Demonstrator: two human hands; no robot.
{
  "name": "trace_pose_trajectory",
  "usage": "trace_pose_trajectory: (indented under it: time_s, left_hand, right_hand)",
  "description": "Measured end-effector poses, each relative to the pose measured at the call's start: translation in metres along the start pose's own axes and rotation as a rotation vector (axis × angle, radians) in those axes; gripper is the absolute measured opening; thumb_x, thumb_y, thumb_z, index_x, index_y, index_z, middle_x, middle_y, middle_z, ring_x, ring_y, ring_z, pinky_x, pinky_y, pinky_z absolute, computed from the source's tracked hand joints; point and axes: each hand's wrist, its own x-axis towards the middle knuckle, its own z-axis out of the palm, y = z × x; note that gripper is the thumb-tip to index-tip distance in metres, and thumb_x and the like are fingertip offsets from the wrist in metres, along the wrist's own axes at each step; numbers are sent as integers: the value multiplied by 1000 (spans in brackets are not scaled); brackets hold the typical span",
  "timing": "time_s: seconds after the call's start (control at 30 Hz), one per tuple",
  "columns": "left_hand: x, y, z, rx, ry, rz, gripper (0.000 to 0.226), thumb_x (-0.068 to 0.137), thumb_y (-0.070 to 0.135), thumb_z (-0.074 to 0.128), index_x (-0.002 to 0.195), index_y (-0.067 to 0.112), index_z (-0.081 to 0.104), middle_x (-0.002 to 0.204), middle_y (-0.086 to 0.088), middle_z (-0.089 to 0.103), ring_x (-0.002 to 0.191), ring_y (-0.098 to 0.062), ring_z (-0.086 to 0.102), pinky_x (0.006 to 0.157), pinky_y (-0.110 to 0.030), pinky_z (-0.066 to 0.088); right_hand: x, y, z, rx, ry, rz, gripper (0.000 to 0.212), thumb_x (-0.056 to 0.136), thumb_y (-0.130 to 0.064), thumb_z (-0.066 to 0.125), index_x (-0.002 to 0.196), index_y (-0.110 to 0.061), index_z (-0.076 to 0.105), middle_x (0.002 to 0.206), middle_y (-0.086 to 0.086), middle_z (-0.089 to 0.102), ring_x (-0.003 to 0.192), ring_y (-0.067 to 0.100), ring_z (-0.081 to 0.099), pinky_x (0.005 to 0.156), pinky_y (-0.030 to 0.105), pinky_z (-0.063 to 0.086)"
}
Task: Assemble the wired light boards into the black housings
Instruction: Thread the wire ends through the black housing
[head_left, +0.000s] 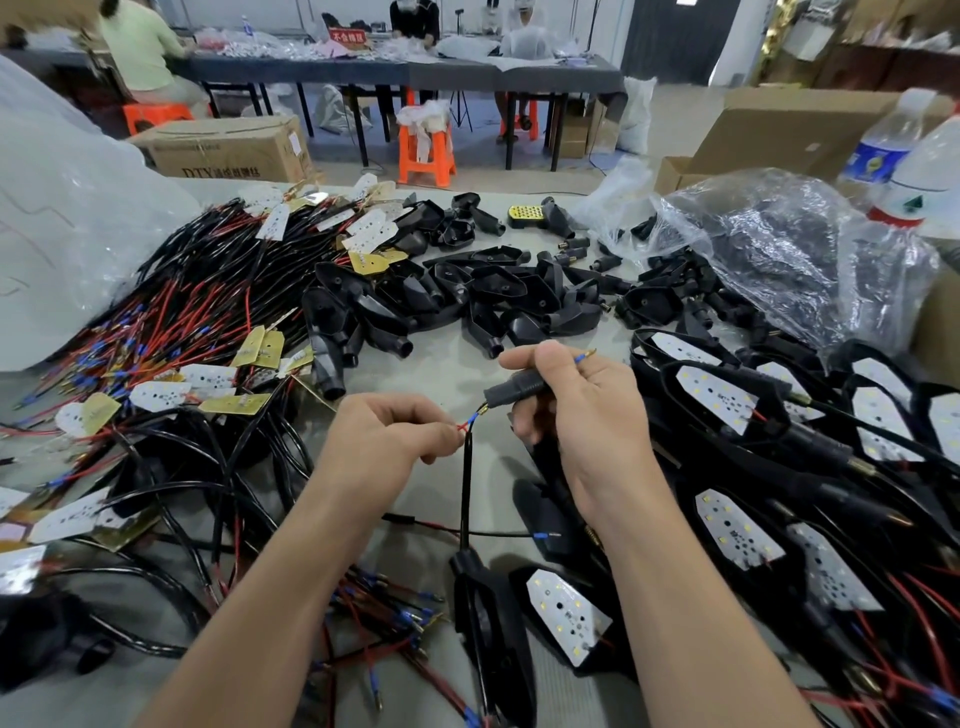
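Left hand (387, 441): the forearm rises from the lower edge, knuckles up. The grip is closed to a pinch on the red wire (461, 427), just left of the held housing.
Right hand (566, 410): back toward the camera, fingers curled. The grip is wrapped around the black housing (514, 391), its stem pointing left.
Blue-tipped wire (584, 356): sticks out above the held housing.
Black cable (466, 483): hangs down from the pinch.
Light board (569, 616): white, lies below the held housing.
Empty housings (498, 296): a heap beyond the held housing, on the tabletop (447, 369).
Wired boards (156, 395): left of the held housing.
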Motion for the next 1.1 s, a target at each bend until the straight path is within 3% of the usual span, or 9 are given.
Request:
trace_pose_trajectory:
  time_s: [0.2, 0.33, 0.43, 0.57, 0.63, 0.7, 0.8, 1.0, 1.1]
  left_hand:
    - [1, -1, -2, -31, 69, 67, 3, 62, 18, 75, 60, 17, 77, 58, 0, 65, 58, -4, 53, 58, -9, 41]
    - [-1, -1, -5, -26, 120, 146, 27, 76, 0, 79, 64, 24, 80, 66, 1, 73, 66, -4, 65, 64, -12, 49]
    - [-3, 1, -2, -15, 145, 162, 30, 78, 0, 79, 65, 27, 80, 67, -2, 73, 67, -7, 65, 66, -17, 51]
    - [-6, 3, 3, -12, 161, 155, 19, 77, 13, 82, 67, 28, 80, 73, -15, 72, 71, -24, 63, 71, -36, 50]
    - [-7, 4, 4, 45, 165, 155, 18, 77, 16, 84, 68, 32, 81, 70, -11, 73, 74, -36, 67, 70, -47, 55]
    - [-9, 5, 5, 108, 150, 145, 24, 79, 15, 86, 68, 36, 81, 68, -4, 74, 74, -34, 69, 74, -53, 58]
    - [-12, 4, 8, 170, 155, 155, 25, 79, 20, 86, 70, 43, 80, 67, 7, 75, 68, -19, 71, 71, -49, 62]
    - [-9, 5, 5, -84, 140, 141, 35, 72, 9, 90, 93, 36, 82, 88, 0, 79, 80, -29, 72, 83, -44, 64]
    - [-5, 3, -1, -136, 121, 139, 26, 79, 6, 84, 86, 31, 84, 97, 4, 80, 90, -12, 72, 79, -26, 59]
  right_hand:
    - [-1, -1, -1, -156, -22, -50, 35, 102, -22, 52, 77, -14, 75, 50, 10, 55, 48, 20, 48, 49, 27, 39]
    - [-3, -2, 1, -197, -31, -81, 32, 97, -22, 54, 73, -12, 72, 49, 8, 54, 46, 18, 48, 47, 26, 38]
    - [-3, -4, 0, -186, -36, -64, 34, 100, -20, 52, 74, -11, 72, 49, 10, 55, 47, 21, 48, 47, 28, 39]
    - [-3, -8, -2, -77, -48, -19, 37, 103, -18, 50, 74, -11, 73, 52, 16, 59, 51, 29, 49, 44, 29, 41]
    - [-3, -8, -2, -58, -55, -21, 38, 103, -18, 50, 74, -13, 74, 55, 17, 62, 51, 31, 52, 44, 29, 43]
    - [-4, -7, 1, -54, -65, -30, 37, 103, -17, 50, 74, -13, 73, 57, 18, 64, 50, 29, 55, 44, 29, 44]
    - [-5, -5, 4, -85, -85, -37, 35, 101, -17, 51, 74, -12, 72, 58, 18, 64, 51, 28, 56, 45, 29, 44]
    - [-5, -5, 4, -86, -62, -41, 36, 101, -21, 50, 74, -14, 73, 54, 16, 63, 46, 25, 53, 46, 30, 43]
    - [-4, -6, 1, -23, -13, -16, 39, 105, -22, 49, 74, -14, 73, 52, 14, 62, 42, 20, 51, 44, 26, 42]
